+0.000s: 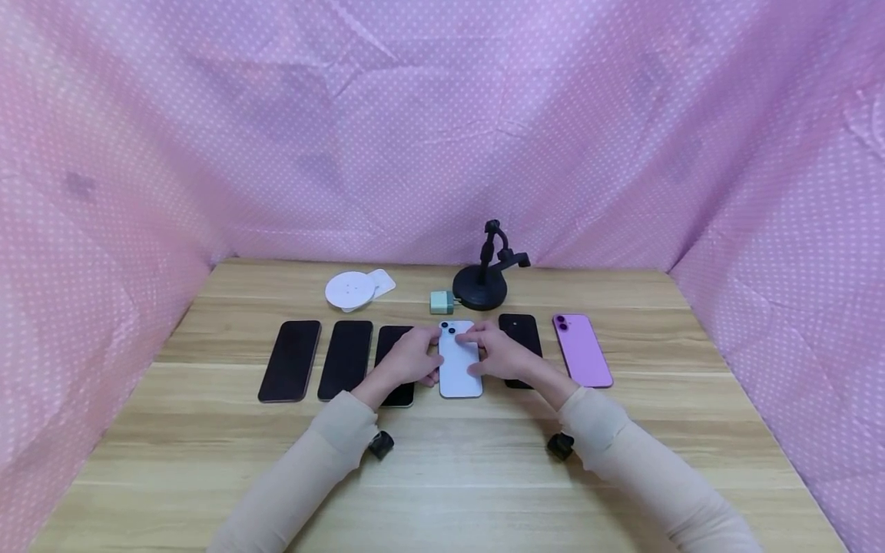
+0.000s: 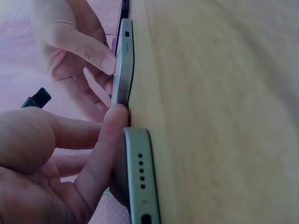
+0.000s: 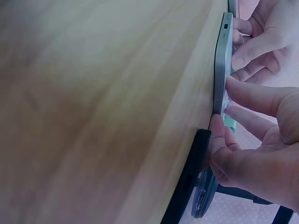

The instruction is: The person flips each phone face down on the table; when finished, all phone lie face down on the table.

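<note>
Six phones lie in a row across the middle of the light wooden bench (image 1: 207, 461). Both hands are on the fourth from the left edge, a pale lilac-white phone lying face down (image 1: 459, 369). My left hand (image 1: 409, 359) pinches its left side, thumb on the near corner; my right hand (image 1: 499, 355) holds the right side, fingertips over its back. It still lies flat, I judge, so the grip step is in hand. Next calls for an even lift, clear of the dark green-edged phone (image 2: 139, 177) just beside.
</note>
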Motion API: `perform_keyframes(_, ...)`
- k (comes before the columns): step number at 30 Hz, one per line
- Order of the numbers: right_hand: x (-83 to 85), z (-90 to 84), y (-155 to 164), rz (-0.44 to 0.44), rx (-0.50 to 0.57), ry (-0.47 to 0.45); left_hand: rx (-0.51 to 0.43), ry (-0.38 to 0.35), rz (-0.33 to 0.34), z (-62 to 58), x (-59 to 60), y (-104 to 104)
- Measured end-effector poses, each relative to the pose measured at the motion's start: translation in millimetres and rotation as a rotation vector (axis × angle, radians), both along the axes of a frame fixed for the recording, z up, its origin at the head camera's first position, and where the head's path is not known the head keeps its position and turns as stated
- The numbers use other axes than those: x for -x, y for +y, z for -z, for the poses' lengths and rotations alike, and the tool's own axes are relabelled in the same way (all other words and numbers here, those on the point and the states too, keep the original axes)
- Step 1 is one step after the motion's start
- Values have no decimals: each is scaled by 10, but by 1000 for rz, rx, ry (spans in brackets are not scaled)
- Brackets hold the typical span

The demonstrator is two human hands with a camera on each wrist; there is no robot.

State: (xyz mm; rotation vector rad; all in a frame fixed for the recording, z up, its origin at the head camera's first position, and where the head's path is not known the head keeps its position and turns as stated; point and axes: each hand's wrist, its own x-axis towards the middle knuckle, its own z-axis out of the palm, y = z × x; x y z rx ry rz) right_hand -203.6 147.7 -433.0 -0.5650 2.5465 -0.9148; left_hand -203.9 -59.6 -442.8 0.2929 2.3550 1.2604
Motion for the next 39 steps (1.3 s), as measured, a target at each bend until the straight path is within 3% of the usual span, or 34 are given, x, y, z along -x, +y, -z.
perform_keyframes(12,25,-15,-12,36,24,-68,76,-12,-15,-22,19,34)
perform_keyframes(19,56,-28,-10,33,15,-36,84,-11,-21,-59,50,45)
perform_keyframes(26,42,4,16,81,65,-65,-15,-38,-46,-22,63,-25)
perform_keyframes(30,-4,-18,15,94,96,-51,-92,6,-61,-60,31,-175)
perform_keyframes(35,-120,-107,-68,62,246,-47,-201,64,-87,-215,13,-470)
perform_keyframes(39,-177,-139,-194,-5,434,-150,-251,88,-102,-303,4,-715)
